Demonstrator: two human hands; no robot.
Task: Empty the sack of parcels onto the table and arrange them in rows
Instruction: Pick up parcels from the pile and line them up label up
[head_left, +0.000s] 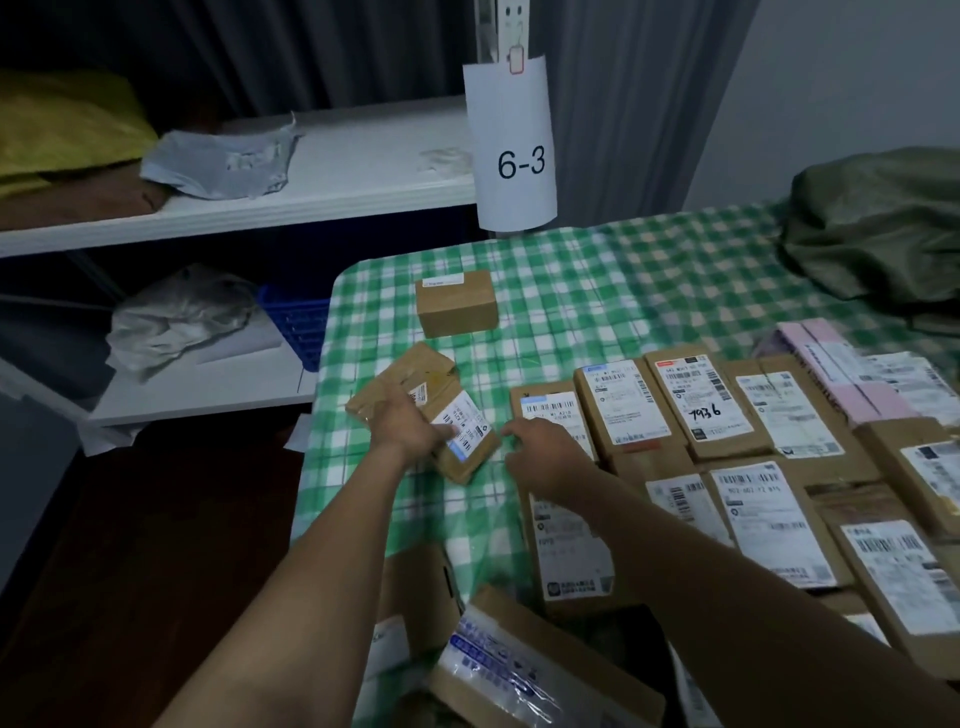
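Note:
My left hand (405, 426) grips a small brown parcel (467, 441) with a white label, tilted just above the green checked tablecloth (571, 291). A second brown parcel (410, 379) lies under and behind it. My right hand (545, 452) rests with loosely curled fingers on the left end of the parcel rows (727, 415), touching a labelled box (550, 410). Several brown boxes with white labels lie side by side in two rows to the right. A lone brown box (456, 302) stands farther back. The olive sack (878, 223) lies crumpled at the table's far right.
Loose parcels (519, 665) lie at the near table edge. A white shelf unit (311, 176) stands left, with yellow fabric, crumpled bags and a blue basket (296, 322). A paper sign "6-3" (519, 161) hangs on a post. Pink parcels (852, 364) sit at the right.

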